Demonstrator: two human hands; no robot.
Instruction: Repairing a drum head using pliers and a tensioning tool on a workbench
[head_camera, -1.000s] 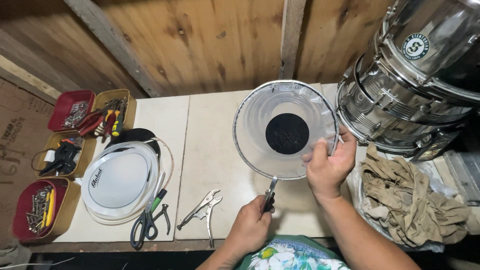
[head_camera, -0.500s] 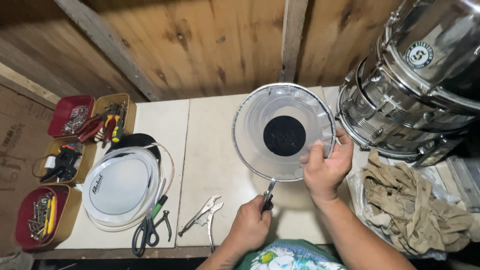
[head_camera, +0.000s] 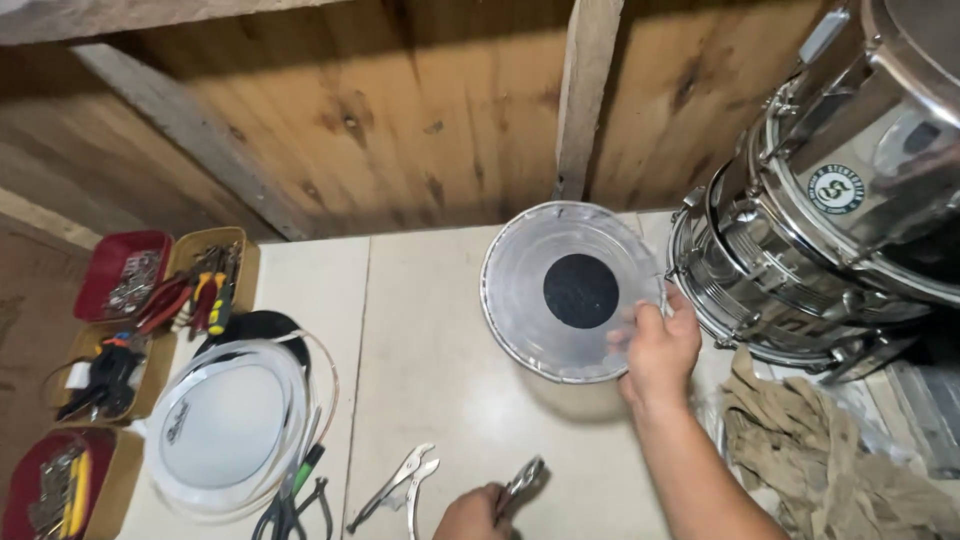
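Right hand (head_camera: 657, 352): forearm comes up from the lower right edge, wrist straight, palm turned toward the clear drumhead (head_camera: 572, 290). Fingers closed on the drumhead's lower right rim, thumb on the near face, the other fingers curled around the edge. The drumhead is round, see-through, with a black dot at its centre; it is held tilted, above the pale desk (head_camera: 440, 330), casting a shadow below it. Its rim sits between thumb and fingertips; the black dot lies well clear of the hand, up and to the left.

Left hand (head_camera: 472, 515): low at the bottom edge, only the knuckles and thumb in view. Fingers closed around the handles of silver pliers (head_camera: 522, 485), whose jaws point up and right, well apart from the drumhead.

Around: locking pliers (head_camera: 398, 486) lie on the desk just left of the left hand. A white drumhead (head_camera: 225, 425) lies farther left, with scissors (head_camera: 290, 505) at its lower edge. Chrome drums (head_camera: 800, 240) stand just right of the held drumhead; a crumpled tan rag (head_camera: 810, 450) lies below them.
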